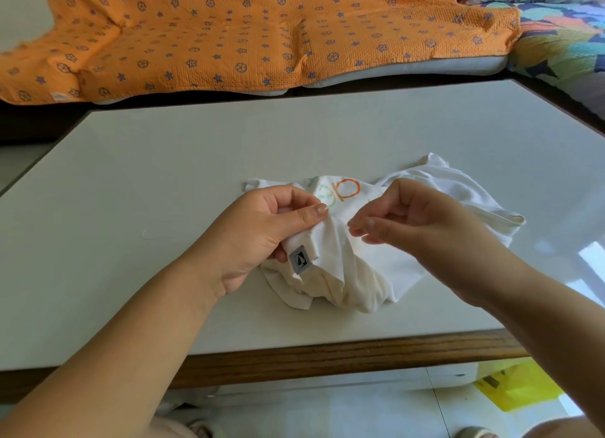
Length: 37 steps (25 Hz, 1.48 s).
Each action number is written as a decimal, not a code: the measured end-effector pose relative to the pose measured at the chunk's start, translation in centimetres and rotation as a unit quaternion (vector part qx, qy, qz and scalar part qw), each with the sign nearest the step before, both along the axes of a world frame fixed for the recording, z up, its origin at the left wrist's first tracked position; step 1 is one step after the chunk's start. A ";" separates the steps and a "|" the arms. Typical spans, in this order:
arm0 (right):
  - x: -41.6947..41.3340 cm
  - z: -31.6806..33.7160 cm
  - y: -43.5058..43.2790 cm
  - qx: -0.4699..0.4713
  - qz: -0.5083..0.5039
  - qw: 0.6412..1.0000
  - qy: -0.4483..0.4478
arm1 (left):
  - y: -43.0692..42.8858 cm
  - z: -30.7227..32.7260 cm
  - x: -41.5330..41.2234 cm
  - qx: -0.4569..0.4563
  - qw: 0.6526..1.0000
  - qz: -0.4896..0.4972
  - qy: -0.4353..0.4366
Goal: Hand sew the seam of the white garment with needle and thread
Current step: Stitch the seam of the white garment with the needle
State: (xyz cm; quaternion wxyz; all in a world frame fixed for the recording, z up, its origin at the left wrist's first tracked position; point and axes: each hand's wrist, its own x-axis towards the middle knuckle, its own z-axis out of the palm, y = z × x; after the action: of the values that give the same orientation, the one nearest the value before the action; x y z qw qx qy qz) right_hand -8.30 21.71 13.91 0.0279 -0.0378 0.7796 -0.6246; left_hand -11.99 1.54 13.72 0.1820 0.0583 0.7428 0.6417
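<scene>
A crumpled white garment [360, 273] with orange and green printed letters lies on the white table [163, 182]. A small grey label [300, 260] shows on its bunched near edge. My left hand [262, 237] grips that bunched edge, thumb pressed on top of the fold. My right hand [402, 214] hovers just to the right of it, thumb and forefinger pinched together at the seam. The needle itself is too small to make out between the fingertips. A faint thread seems to run from the pinch up to the cloth.
The table has a wooden front edge [327, 355]. An orange patterned blanket [229, 34] covers a sofa behind the table. A yellow bag [517, 388] lies on the floor at the lower right. A loose bit of thread [154, 234] lies left of my hands.
</scene>
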 end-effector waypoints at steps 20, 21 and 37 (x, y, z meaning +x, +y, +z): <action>-0.3 0.8 0.1 -0.079 -0.067 0.994 -0.021 | 0.2 0.2 0.3 -0.011 1.000 -0.015 0.002; -0.2 0.8 0.0 -0.062 -0.060 0.996 -0.021 | 0.3 0.1 0.3 -0.010 1.000 -0.015 0.004; -0.3 0.1 -0.3 -0.184 0.005 0.978 -0.099 | 0.3 0.3 0.3 -0.008 1.000 -0.008 0.006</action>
State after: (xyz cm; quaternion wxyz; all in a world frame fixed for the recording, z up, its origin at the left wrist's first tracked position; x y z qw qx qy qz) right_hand -8.62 21.46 14.04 0.1013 0.0158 0.6442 -0.7580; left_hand -11.67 1.83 13.98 0.1831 0.0667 0.7483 0.6341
